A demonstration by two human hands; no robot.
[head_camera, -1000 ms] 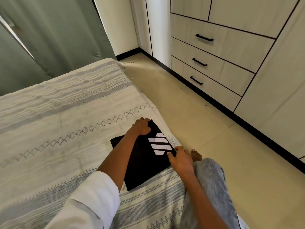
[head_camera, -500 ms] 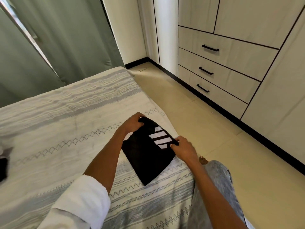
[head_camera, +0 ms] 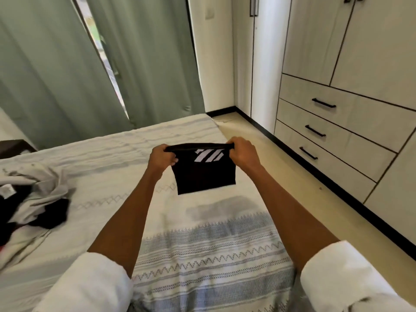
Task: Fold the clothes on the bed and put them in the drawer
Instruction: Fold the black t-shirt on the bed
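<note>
Hands, left hand and right hand, grip folded black garment by top corners above bed; maintain even tension toward drawer.

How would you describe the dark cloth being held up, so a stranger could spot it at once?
Look above the striped bed, in front of the green curtains. There the left hand and right hand grip the top corners of a folded black garment. Unlike the crumpled clothes pile at left, it hangs flat and bears white diagonal stripes.
</note>
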